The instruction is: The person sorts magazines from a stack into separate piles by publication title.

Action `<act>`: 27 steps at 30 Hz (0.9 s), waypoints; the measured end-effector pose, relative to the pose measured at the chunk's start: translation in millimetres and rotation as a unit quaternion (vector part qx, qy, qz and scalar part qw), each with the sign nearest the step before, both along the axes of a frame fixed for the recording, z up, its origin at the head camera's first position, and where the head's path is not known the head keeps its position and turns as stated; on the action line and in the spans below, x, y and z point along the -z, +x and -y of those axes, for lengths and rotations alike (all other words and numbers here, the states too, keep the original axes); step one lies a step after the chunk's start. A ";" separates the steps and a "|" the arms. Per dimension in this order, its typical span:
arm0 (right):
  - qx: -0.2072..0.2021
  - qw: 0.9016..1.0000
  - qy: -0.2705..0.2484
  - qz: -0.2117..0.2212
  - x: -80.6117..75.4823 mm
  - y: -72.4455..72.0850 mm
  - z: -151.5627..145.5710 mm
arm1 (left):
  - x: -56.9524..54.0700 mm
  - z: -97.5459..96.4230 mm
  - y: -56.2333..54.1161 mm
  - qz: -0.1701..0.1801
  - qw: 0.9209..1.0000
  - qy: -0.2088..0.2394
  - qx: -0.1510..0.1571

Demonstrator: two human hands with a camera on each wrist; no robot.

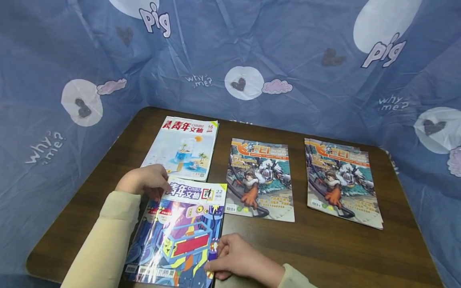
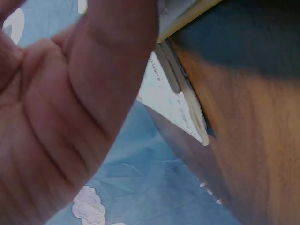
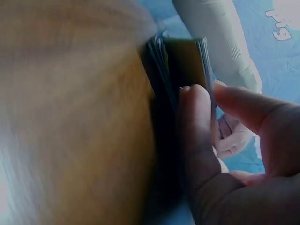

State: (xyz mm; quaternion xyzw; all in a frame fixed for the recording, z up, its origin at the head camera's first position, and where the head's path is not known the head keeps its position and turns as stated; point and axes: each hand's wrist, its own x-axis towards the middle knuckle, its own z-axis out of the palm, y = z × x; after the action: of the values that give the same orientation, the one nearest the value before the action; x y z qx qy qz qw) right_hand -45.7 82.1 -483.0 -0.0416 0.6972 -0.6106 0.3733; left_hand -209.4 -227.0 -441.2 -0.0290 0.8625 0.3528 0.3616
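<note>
A purple magazine [image 1: 187,236] lies at the front left over other magazines whose left edges peek out beneath it. My left hand [image 1: 147,182] pinches its upper left corner; the palm fills much of the left wrist view. At the lower right edge, my right hand [image 1: 234,256] holds the magazine between thumb and fingers. The right wrist view shows this pinched magazine edge [image 3: 206,61] raised, with a gap above the lower magazines [image 3: 161,70]. Just behind is a stack of white magazines [image 1: 183,148] with a beach picture, close to the left hand.
A comic-style magazine [image 1: 259,180] lies mid-table, and a small stack of similar magazines [image 1: 340,184] sits farther right. The brown wooden table [image 1: 288,248] has rounded corners. A blue patterned cloth [image 1: 216,48] hangs behind and at both sides.
</note>
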 end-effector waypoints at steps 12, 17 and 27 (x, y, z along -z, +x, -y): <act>-0.020 0.993 0.049 -0.105 -14.1 -13.9 -19.4 | -19.2 -12.3 0.7 -0.138 0.987 -0.071 -0.041; 0.015 0.992 0.028 -0.118 -18.3 -25.0 -26.9 | -27.0 -25.6 -1.3 -0.194 0.977 -0.073 -0.046; 0.088 0.972 0.068 -0.206 -34.3 -50.4 -49.2 | -28.7 -67.9 -3.4 -0.299 0.952 -0.025 -0.066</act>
State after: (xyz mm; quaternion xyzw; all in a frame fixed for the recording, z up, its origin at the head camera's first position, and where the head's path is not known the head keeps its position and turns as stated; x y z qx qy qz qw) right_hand -96.2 131.3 -448.7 -0.0792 0.7997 -0.5709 0.1683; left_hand -212.8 -159.1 -412.5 0.0120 0.9359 0.3467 0.0619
